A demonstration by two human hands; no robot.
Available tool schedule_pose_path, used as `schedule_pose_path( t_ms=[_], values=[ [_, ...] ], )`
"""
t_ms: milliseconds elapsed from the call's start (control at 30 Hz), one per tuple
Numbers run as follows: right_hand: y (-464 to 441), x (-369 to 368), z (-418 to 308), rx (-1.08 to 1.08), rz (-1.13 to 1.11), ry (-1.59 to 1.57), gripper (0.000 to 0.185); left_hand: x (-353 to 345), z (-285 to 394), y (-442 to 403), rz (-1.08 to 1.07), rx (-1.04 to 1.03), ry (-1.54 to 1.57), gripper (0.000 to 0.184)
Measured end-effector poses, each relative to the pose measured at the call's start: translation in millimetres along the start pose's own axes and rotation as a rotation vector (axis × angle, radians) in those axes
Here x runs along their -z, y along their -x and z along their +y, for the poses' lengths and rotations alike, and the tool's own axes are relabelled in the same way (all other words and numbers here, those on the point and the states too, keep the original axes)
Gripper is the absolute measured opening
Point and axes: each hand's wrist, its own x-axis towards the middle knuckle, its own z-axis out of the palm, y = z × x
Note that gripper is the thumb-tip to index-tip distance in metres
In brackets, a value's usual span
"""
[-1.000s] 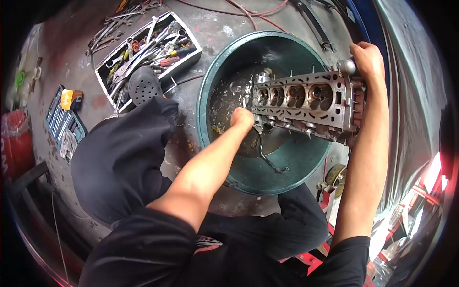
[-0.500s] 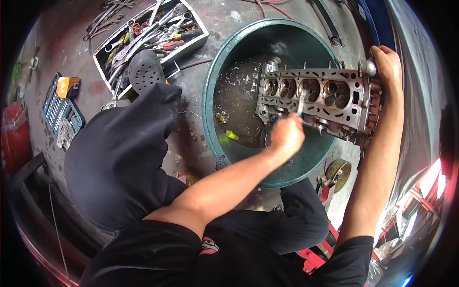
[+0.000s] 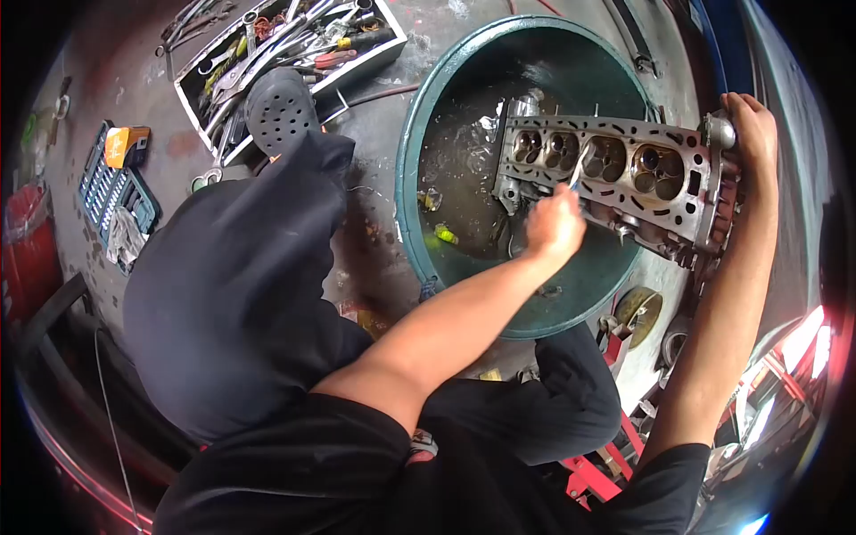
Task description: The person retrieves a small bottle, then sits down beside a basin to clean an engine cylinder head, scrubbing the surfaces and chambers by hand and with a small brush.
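At the far left we have a socket case (image 3: pixel 141 198) lying open on the floor (image 3: pixel 169 134), with an orange box (image 3: pixel 127 145) on its upper part. Next comes the toolbox (image 3: pixel 373 61), full of wrenches and pliers, near enough to our shoe (image 3: pixel 281 111) that we could probably reach in without getting up.

Our left hand (image 3: pixel 555 227) reaches across over the tub (image 3: pixel 407 192), its grip closed round a slim tool (image 3: pixel 579 166), perhaps a brush. We point its pale tip at the face of the cylinder head (image 3: pixel 631 165), between the middle chambers; blur hides whether it touches.

The cylinder head itself sits above the tub, chambers turned towards us, likely so we can see and reach them. Its left end is over the murky liquid, so drips would fall inside; its right end passes the rim. There our right hand (image 3: pixel 753 129) is clenched on the upper corner, beside a round metal fitting (image 3: pixel 720 134), seemingly to steady the weight. We cannot tell what bears it underneath.
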Motion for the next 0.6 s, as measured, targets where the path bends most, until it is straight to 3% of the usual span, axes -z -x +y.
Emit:
schedule_pose_path(
  t_ms=[67, 167, 233, 333, 367, 433, 467, 567, 600],
  values=[
    [-7, 2, -5, 0.035, 0.046, 0.004, 0.032, 7, 4, 5, -0.021, 0.086, 0.015, 0.022],
    [-13, 3, 6, 0.019, -0.002, 0.103, 0.035, 15, 23, -2, 0.014, -0.121, -0.081, 0.023],
    [-2, 5, -6, 0.006, -0.021, 0.091, 0.035, 13, -16, -3, 0.013, -0.138, -0.135, 0.022],
    [-14, 2, 3, 0.046, 0.018, 0.139, 0.035, 3, -3, 24, -0.002, -0.052, -0.036, 0.02],
    [-15, 2, 6, 0.054, 0.007, 0.115, 0.035, 18, 18, 32, -0.093, -0.105, -0.035, 0.019],
    [-11, 4, -3, 0.043, 0.004, 0.107, 0.035, 13, 19, 28, -0.05, -0.155, -0.038, 0.02],
    [-5, 5, -3, 0.029, -0.015, 0.119, 0.035, 13, -2, 19, -0.07, -0.141, -0.039, 0.023],
    [-23, 4, 11, 0.025, -0.04, 0.156, 0.036, 27, -43, -10, 0.129, 0.23, -0.038, 0.029],
    [-19, 3, 8, 0.037, 0.018, 0.194, 0.037, 24, -44, -17, 0.135, 0.228, -0.035, 0.029]
  ],
)
